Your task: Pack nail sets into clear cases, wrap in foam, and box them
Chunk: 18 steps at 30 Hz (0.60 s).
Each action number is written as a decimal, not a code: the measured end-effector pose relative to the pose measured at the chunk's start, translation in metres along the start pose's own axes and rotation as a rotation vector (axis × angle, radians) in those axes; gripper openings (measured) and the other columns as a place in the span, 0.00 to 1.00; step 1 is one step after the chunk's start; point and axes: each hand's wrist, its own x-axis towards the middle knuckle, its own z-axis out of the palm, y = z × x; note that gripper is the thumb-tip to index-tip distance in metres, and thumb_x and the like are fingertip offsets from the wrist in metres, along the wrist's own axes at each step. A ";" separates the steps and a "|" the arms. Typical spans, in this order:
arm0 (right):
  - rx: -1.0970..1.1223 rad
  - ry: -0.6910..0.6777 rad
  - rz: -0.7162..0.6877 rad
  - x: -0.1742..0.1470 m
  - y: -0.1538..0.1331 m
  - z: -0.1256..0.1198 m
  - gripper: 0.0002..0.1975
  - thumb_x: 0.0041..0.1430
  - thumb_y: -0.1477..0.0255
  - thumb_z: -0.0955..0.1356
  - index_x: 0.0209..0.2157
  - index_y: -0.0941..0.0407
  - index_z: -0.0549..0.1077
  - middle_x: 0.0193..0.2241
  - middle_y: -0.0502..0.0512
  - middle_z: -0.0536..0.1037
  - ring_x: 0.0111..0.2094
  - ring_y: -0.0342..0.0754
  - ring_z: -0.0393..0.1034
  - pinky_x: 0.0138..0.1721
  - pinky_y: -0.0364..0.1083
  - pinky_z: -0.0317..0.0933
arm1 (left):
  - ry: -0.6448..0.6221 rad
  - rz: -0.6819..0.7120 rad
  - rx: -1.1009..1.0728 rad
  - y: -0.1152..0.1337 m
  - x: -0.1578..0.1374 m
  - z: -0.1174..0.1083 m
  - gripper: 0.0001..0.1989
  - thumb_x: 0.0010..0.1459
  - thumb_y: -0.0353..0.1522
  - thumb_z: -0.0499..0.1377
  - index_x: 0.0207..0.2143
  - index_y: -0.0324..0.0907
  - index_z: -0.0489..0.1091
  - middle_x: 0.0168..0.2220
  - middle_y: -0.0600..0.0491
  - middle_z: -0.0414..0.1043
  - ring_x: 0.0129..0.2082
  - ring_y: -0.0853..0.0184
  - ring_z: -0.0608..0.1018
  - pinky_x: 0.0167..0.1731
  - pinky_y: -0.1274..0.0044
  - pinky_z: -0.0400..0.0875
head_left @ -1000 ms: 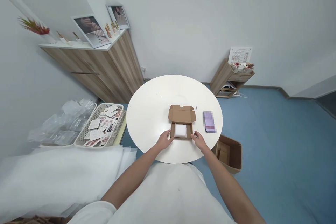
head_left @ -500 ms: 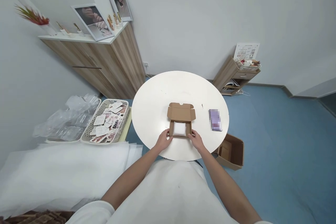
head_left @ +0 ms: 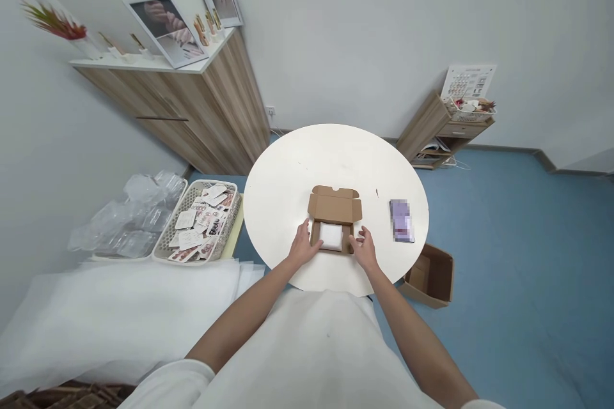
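A small brown cardboard box stands on the round white table with its lid folded back. Inside lies a white, padded-looking packet. At the box's left front corner is my left hand, fingers stretched along the outside and thumb over the front edge. My right hand is at the right side, its thumb by the box's rim and its fingers spread away from the wall. Both hands look open, though I cannot tell whether the thumbs press on the cardboard.
A purple item, blurred by pixels, lies at the right of the white table. An open carton stands on the floor to the right. At left are a white basket of cards, clear plastic packaging and translucent sheets.
My hands have loosened from the box's front corners and shifted forward along its sides, with the fingers more spread. The view has shifted slightly.
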 end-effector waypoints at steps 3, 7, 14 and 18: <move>0.096 -0.043 0.045 0.018 -0.009 -0.007 0.34 0.46 0.53 0.62 0.53 0.54 0.56 0.52 0.57 0.62 0.47 0.50 0.61 0.43 0.46 0.58 | 0.015 -0.163 -0.166 0.009 0.020 -0.009 0.38 0.49 0.47 0.52 0.57 0.40 0.43 0.55 0.41 0.52 0.47 0.61 0.66 0.44 0.72 0.62; 0.276 -0.136 0.140 0.045 -0.025 -0.017 0.30 0.49 0.48 0.55 0.47 0.52 0.63 0.47 0.54 0.68 0.43 0.49 0.64 0.36 0.45 0.60 | -0.078 -0.273 -0.350 0.021 0.047 -0.024 0.31 0.54 0.51 0.39 0.51 0.39 0.57 0.52 0.44 0.60 0.47 0.62 0.67 0.40 0.73 0.64; 0.351 -0.296 0.172 0.060 -0.041 -0.022 0.33 0.48 0.44 0.51 0.41 0.50 0.69 0.38 0.51 0.72 0.35 0.47 0.66 0.32 0.44 0.59 | -0.146 -0.305 -0.443 0.030 0.053 -0.033 0.34 0.53 0.53 0.36 0.51 0.40 0.59 0.50 0.44 0.63 0.45 0.62 0.69 0.40 0.72 0.64; 0.371 -0.388 0.138 0.053 -0.046 -0.024 0.32 0.49 0.45 0.50 0.43 0.48 0.69 0.42 0.49 0.70 0.37 0.48 0.64 0.36 0.46 0.57 | -0.173 -0.263 -0.447 0.034 0.047 -0.035 0.34 0.54 0.52 0.34 0.52 0.42 0.59 0.51 0.46 0.63 0.47 0.61 0.68 0.43 0.71 0.62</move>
